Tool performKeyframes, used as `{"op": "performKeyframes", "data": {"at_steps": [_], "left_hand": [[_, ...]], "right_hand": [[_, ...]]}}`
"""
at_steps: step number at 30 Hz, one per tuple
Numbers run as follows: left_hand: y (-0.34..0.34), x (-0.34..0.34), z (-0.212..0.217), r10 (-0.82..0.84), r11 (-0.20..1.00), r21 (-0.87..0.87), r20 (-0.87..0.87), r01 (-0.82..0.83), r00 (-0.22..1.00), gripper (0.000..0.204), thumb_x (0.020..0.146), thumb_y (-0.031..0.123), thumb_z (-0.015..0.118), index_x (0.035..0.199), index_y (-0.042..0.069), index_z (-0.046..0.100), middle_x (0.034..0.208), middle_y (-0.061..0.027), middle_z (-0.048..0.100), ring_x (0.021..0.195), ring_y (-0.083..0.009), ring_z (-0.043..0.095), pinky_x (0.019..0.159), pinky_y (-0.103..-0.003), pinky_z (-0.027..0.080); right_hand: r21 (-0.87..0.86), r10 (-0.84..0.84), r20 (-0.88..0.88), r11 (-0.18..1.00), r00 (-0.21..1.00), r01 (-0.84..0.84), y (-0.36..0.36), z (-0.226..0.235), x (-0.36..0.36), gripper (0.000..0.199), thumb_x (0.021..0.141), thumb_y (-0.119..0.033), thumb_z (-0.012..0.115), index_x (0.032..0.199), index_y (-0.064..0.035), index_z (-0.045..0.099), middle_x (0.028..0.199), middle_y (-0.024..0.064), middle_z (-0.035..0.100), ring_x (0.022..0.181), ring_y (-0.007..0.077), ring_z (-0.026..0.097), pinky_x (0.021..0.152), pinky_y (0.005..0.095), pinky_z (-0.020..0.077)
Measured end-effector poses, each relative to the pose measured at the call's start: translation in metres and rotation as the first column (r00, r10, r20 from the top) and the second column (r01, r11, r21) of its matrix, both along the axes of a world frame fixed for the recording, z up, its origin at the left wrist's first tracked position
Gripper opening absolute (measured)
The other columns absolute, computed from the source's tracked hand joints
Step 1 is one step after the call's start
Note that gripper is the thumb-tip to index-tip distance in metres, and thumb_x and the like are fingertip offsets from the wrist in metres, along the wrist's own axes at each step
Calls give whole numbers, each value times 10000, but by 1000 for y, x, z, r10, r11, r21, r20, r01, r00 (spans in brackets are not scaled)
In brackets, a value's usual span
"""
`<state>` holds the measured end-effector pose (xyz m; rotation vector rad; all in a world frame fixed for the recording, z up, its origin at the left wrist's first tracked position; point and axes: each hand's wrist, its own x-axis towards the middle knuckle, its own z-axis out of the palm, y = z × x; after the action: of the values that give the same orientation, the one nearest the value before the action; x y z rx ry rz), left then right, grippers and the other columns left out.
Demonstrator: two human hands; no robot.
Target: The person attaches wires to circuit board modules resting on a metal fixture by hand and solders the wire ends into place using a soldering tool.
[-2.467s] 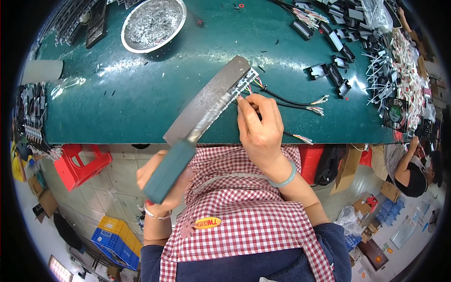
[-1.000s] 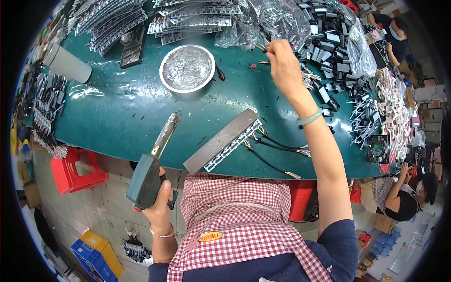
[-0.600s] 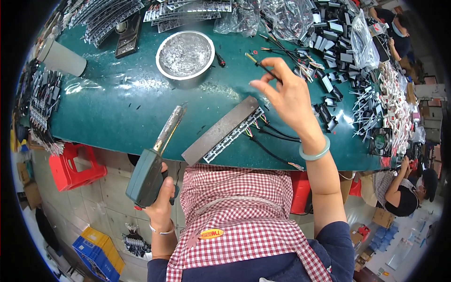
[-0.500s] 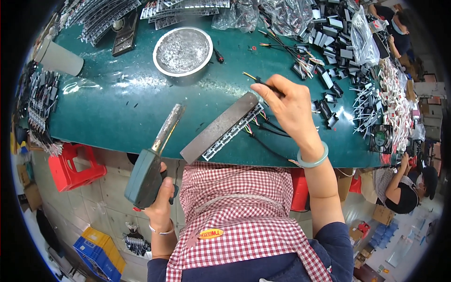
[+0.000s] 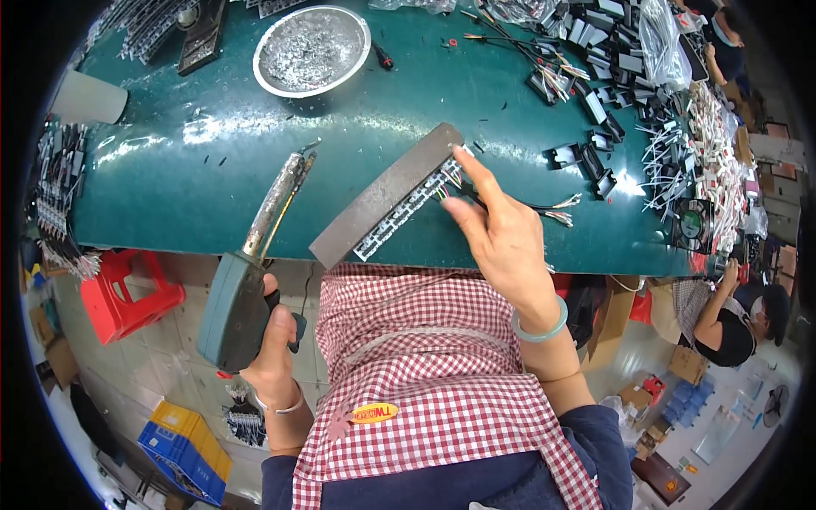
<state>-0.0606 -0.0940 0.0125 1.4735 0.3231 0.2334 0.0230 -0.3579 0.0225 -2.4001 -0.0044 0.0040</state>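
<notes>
My left hand [image 5: 274,350] grips the grey-green handle of a soldering gun [image 5: 240,289]; its long metal tip points up over the near edge of the green table [image 5: 212,195]. My right hand [image 5: 501,234] rests at the right end of a long grey metal jig bar [image 5: 384,195], fingers pinching a thin wire at the row of contacts on the bar's near side. Black cables with stripped coloured ends [image 5: 557,211] lie just right of this hand.
A round metal bowl of solder scraps [image 5: 312,49] sits at the back. Piles of black connectors [image 5: 595,76] and wire bundles [image 5: 705,144] crowd the right side. A red stool [image 5: 127,293] and blue-yellow crates [image 5: 183,442] stand below. Another person [image 5: 731,310] sits at right.
My right hand came back from the parts pile at the far right with a wire and now sits at the jig bar's end. The soldering gun has hardly moved.
</notes>
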Motion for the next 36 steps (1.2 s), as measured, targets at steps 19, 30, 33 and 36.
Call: {"op": "performKeyframes", "data": {"at_steps": [19, 30, 33, 36], "left_hand": [[-5, -4, -4, -6, 995, 101, -43, 10, 999, 448, 831, -60, 596, 1273, -75, 524, 1137, -211, 653, 559, -107, 510, 487, -229, 399], [-7, -22, -2, -197, 960, 139, -279, 243, 940, 298, 831, 31, 740, 1117, -27, 676, 1054, -116, 702, 941, -206, 669, 838, -326, 510], [-7, -20, -5, -211, 899, 315, -297, 303, 932, 248, 772, 40, 773, 1001, -26, 704, 930, -125, 705, 778, -224, 687, 726, -329, 527], [-9, -10, -8, -287, 880, 331, -200, 340, 937, 233, 721, 43, 783, 928, -32, 707, 856, -137, 691, 668, -241, 677, 640, -330, 527]], "right_hand": [[211, -24, 315, 976, 949, -46, 15, -39, -8, 279, 762, 43, 740, 1022, -60, 737, 886, 75, 600, 713, 194, 609, 605, 305, 488], [-2, 31, 514, 999, 857, -35, 21, -54, -13, 239, 662, 83, 724, 863, -34, 669, 759, 72, 584, 655, 233, 590, 560, 345, 476], [-46, 46, 548, 999, 835, -25, 24, -60, -11, 251, 647, 79, 722, 864, -32, 664, 753, 66, 574, 644, 223, 583, 541, 336, 461], [-60, 55, 547, 998, 836, -26, 25, -58, -12, 252, 650, 77, 720, 874, -28, 672, 742, 65, 555, 640, 219, 579, 529, 329, 453]]}}
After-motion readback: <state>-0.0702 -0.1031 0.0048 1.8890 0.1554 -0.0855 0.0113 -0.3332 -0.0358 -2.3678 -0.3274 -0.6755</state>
